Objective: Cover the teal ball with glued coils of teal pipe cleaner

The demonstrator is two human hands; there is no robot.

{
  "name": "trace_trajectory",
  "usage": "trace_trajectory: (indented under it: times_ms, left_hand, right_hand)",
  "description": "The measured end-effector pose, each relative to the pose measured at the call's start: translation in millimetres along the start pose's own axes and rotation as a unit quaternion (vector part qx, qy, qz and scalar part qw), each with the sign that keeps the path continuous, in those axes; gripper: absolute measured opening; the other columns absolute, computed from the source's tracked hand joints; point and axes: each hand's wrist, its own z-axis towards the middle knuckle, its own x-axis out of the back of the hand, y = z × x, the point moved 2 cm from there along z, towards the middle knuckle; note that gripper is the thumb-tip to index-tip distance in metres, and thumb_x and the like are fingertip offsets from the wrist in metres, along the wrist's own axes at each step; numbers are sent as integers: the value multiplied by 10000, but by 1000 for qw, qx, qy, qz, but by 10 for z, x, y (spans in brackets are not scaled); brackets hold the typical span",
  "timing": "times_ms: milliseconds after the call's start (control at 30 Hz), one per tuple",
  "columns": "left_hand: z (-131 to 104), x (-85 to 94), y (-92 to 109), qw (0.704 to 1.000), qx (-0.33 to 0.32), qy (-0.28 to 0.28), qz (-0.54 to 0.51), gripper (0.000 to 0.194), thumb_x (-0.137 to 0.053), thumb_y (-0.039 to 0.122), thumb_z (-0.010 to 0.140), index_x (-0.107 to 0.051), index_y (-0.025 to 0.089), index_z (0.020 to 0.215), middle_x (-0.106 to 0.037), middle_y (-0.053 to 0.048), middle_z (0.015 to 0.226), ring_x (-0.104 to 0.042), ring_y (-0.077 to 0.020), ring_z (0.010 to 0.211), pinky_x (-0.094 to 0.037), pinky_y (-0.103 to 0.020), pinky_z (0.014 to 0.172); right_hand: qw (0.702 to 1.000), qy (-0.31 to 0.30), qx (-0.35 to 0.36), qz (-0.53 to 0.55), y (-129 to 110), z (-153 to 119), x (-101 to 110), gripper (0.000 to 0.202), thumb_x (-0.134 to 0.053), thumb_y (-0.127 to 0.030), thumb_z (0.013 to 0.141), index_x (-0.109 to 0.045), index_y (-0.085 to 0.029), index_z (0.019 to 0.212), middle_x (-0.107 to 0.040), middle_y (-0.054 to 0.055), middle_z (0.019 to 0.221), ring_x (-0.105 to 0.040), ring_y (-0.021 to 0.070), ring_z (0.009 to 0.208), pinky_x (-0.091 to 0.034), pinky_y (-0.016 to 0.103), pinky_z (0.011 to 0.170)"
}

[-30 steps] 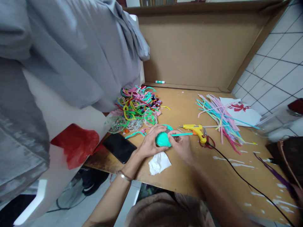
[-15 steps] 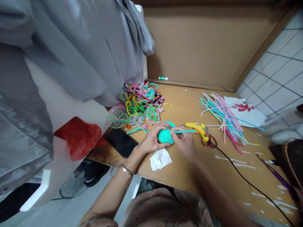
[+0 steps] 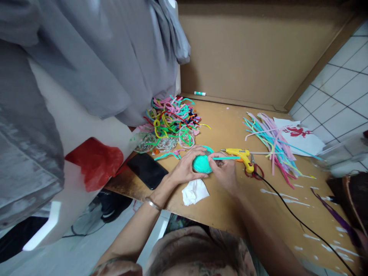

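My left hand curls round a small turquoise round object, fingers over its far side and thumb along the near side. A greyish patch shows near its top, and I cannot tell what it is made of. Against its right side, my right hand pinches a turquoise pipe cleaner, whose free end points right. Just beyond that end lies a yellow hot glue gun. Red-handled scissors rest partly under it. A crumpled white tissue is below my left hand.
A tangled heap of coloured pipe cleaners lies at the back left, and a straight bundle at the right on white paper. A black phone sits left. The glue gun's cord crosses the table. A person in grey stands left.
The camera view has shifted slightly. Both hands keep their grip on the round object and the pipe cleaner, with only a slight shift at the fingers.
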Motion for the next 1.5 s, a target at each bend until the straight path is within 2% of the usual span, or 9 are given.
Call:
trace_trajectory:
  times_ms: [100,267,533,667,900,1167,1300,1500]
  left_hand:
    - [9,-26,-22,1000,-5,1,6,779,-898,474,614,-488,218,1225,-578,-181,1345,-538,-348,1305,-384,-601,1122]
    - [19,-57,-16,1000,7,7,24,651,-862,368,684,-487,227,1197,-588,-160,1327,-550,-328,1287,-398,-586,1112]
    - [-8,-60,-46,1000,22,4,5,648,-849,342,689,-493,237,1221,-588,-157,1335,-529,-336,1324,-386,-579,1124]
    - [-9,-62,-43,1000,19,17,-18,721,-858,327,681,-449,248,1269,-586,-148,1321,-534,-324,1312,-391,-568,1130]
    - [-29,-59,-32,998,56,13,-17,839,-870,333,662,-391,254,1346,-567,-136,1346,-533,-330,1309,-450,-534,1090]
    - [-13,-58,-34,999,41,9,-25,779,-864,344,677,-402,264,1298,-571,-135,1315,-541,-328,1296,-413,-577,1122]
    - [1,-51,-19,999,27,10,-36,703,-841,356,710,-409,256,1255,-574,-137,1296,-544,-316,1289,-448,-556,1084]
    - [-9,-46,-31,999,30,4,-21,688,-850,341,694,-435,252,1236,-563,-152,1325,-529,-329,1311,-398,-592,1121]
  right_hand:
    - [1000,-5,1,-7,35,9,7,159,-576,-345,786,-634,-209,727,-617,0,681,-534,131,593,-422,263,570]
    - [1000,-1,4,-3,49,38,17,149,-585,-342,772,-640,-212,726,-642,14,716,-567,146,619,-435,275,574]
    - [1000,-2,-19,18,39,46,17,165,-593,-369,757,-626,-216,702,-627,6,655,-570,154,606,-447,276,559]
    - [1000,-1,-23,14,31,48,17,163,-595,-365,748,-630,-212,706,-654,35,717,-594,171,654,-465,291,587]
    - [1000,11,-23,11,52,32,8,139,-597,-343,751,-633,-216,706,-657,20,709,-582,155,635,-462,275,579]
    - [1000,14,-15,11,60,24,-7,116,-592,-319,751,-631,-218,707,-644,7,707,-575,141,613,-455,270,579]
    - [1000,20,-19,13,47,27,-6,120,-593,-327,739,-627,-219,698,-643,9,701,-577,146,614,-460,273,578]
    - [1000,14,-25,8,58,18,-8,123,-591,-326,743,-621,-211,709,-640,14,712,-581,145,619,-463,272,581]
